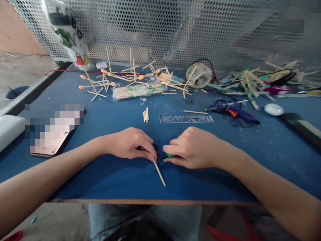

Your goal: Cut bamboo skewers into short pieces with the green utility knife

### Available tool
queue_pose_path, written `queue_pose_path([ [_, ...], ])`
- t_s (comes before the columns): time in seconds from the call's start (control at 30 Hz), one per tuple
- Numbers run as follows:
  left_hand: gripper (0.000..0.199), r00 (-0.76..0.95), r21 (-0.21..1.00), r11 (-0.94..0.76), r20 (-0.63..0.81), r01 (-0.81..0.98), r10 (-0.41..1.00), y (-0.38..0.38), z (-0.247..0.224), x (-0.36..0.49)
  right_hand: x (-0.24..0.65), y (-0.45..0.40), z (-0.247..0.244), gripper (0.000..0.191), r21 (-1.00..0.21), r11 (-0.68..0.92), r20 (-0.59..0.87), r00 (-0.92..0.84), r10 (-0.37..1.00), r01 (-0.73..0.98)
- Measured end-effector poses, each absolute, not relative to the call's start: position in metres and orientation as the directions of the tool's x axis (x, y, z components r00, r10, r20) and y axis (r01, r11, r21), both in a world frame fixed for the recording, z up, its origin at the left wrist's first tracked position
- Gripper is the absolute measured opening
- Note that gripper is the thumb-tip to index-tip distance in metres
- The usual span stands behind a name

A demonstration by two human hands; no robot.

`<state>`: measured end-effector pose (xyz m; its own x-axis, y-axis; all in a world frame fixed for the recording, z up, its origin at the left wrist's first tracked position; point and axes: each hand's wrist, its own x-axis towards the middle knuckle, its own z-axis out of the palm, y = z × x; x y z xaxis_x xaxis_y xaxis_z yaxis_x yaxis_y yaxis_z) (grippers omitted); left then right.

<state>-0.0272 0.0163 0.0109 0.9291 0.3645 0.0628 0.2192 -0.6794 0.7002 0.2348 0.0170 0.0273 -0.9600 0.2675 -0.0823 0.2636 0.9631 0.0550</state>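
Note:
My left hand [136, 144] pinches the upper end of a thin wooden stick [160, 174] that slants over the blue table towards me. In my right hand [192, 149] is a green and black craft knife [170, 155], mostly hidden by my fingers. Its thin blade meets the stick right beside my left fingertips. Several short stick pieces [146, 115] lie side by side just beyond my hands. A clear ruler [187, 118] rests to their right, with a single longer stick [195, 112] behind it.
A blue glue gun [234, 110] and a white egg-shaped object [274, 109] lie on the right. Behind are a stick packet [139, 90], a tape roll [198, 75] and stick constructions. A phone [54, 134] lies left; a tumbler [69, 36] stands by the mesh panel [150, 26].

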Motion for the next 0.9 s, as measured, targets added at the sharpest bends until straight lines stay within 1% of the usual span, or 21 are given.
queue_pose_path([
  [0.37,0.020,0.929,0.693,-0.685,0.060,0.225,0.365,0.016,0.010,-0.027,0.238,0.015,0.030,0.025,0.050,0.957,-0.091,-0.953,0.290,0.287],
  [0.6,0.018,0.929,0.680,-0.699,0.071,0.221,0.362,0.016,0.010,-0.026,0.233,0.009,0.025,0.027,0.069,0.954,-0.060,-0.953,0.297,0.293],
  [0.77,0.018,0.927,0.685,-0.693,0.071,0.223,0.369,0.016,0.010,-0.026,0.238,0.016,0.026,0.030,0.064,0.962,-0.051,-0.962,0.269,0.265],
  [0.9,0.017,0.928,0.689,-0.693,0.079,0.214,0.365,0.015,0.010,-0.027,0.239,0.019,0.024,0.034,0.082,0.963,-0.030,-0.965,0.261,0.257],
])
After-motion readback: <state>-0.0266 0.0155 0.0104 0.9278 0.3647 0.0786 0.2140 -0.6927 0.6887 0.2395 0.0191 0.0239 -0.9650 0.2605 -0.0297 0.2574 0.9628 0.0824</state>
